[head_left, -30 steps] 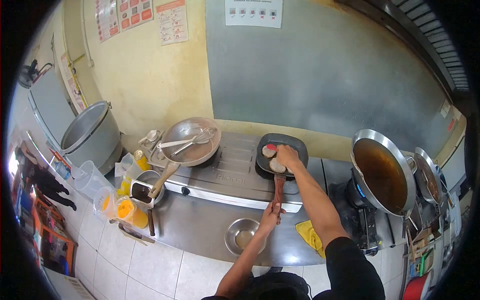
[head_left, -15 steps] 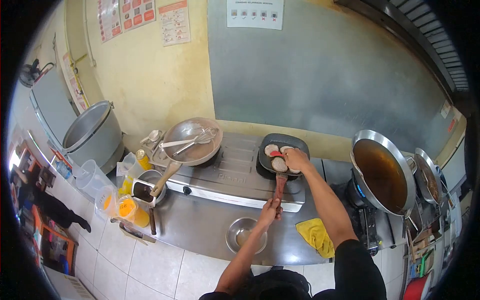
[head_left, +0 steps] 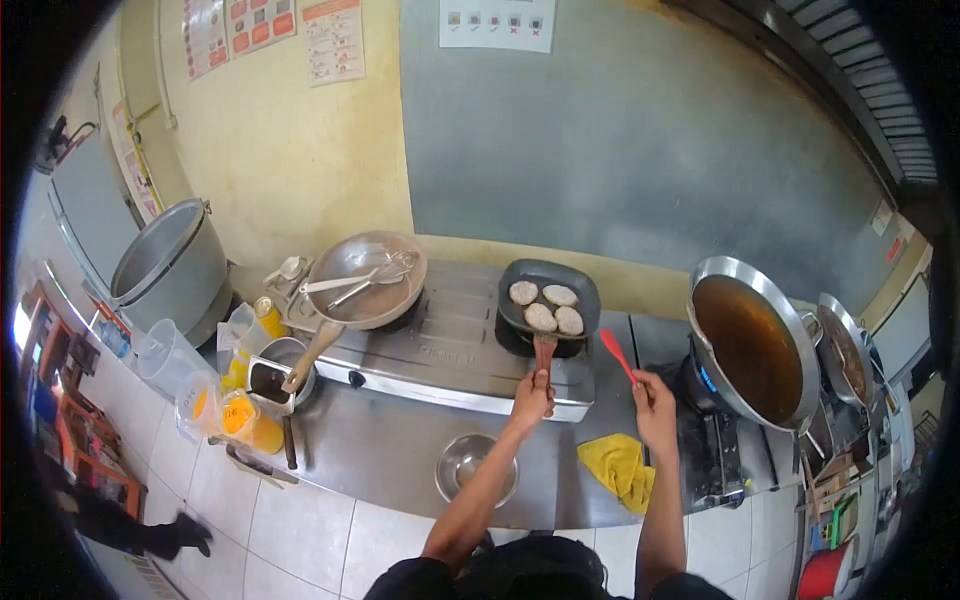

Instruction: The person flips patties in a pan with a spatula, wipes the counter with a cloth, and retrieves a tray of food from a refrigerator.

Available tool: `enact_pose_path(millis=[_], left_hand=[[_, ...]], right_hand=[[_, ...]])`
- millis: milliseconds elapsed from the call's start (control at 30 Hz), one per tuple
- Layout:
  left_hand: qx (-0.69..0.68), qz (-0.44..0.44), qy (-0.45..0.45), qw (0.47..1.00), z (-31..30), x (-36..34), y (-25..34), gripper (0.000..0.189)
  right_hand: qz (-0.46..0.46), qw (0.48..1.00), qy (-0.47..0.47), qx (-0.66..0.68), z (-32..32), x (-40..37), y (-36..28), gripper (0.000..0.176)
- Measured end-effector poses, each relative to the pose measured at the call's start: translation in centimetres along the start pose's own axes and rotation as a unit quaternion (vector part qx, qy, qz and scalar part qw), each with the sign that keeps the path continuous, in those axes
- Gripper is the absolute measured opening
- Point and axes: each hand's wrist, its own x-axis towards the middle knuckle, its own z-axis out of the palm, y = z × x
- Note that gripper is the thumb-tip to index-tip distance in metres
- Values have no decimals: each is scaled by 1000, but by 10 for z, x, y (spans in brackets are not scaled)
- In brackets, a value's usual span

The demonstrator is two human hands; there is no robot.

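My left hand (head_left: 533,400) is closed around the reddish-brown handle (head_left: 545,353) of a dark square frying pan (head_left: 538,272), which sits on the right burner of the stove. Several pale, round patties (head_left: 560,295) lie flat in the pan. To the right of the pan, my right hand (head_left: 655,408) grips a slim red spatula (head_left: 618,353) by its lower end, its head raised and apart from the food. A yellow cloth (head_left: 618,470) lies on the counter below that hand. The metal bowl (head_left: 462,468) is partly behind my left forearm.
A wok (head_left: 415,290) with a whisk (head_left: 375,280) and a white utensil rests on the left burner. On the right stands a large pan of brown liquid (head_left: 755,340). Jugs with orange liquid (head_left: 262,432) and a big metal pot (head_left: 175,290) are at the left. Someone's dark-clad leg (head_left: 150,528) shows at lower left.
My right hand has drawn back from the pan toward me and to the right with the red spatula. The patties are uncovered now. My left hand stays on the handle.
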Motion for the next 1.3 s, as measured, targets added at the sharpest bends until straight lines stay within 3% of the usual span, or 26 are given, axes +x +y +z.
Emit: enact_pose_path(millis=[33, 67, 133, 267, 367, 700, 933, 1300], left_hand=[[3, -1, 13, 1000, 3, -1, 4, 35], [8, -1, 24, 1000, 5, -11, 6, 35], [37, -14, 51, 998, 7, -36, 9, 35], [4, 35, 17, 999, -3, -13, 5, 35], [-49, -19, 14, 999, 2, -40, 14, 34], [-74, -2, 3, 997, 0, -63, -12, 32], [-106, 0, 15, 994, 2, -51, -13, 27], [-30, 16, 10, 999, -2, -33, -18, 26]], right_hand=[[-30, 999, 17, 4, -5, -2, 4, 19], [-24, 999, 14, -43, -11, -9, 11, 19], [5, 1000, 16, -16, -21, -27, 27, 19], [28, 999, 26, -6, -22, -51, 42, 19], [48, 998, 24, -44, -27, -38, 29, 20], [47, 999, 5, 0, -25, -35, 11, 22], [74, 996, 38, 15, -51, -60, 49, 21], [93, 995, 31, 25, -44, -78, 63, 21]])
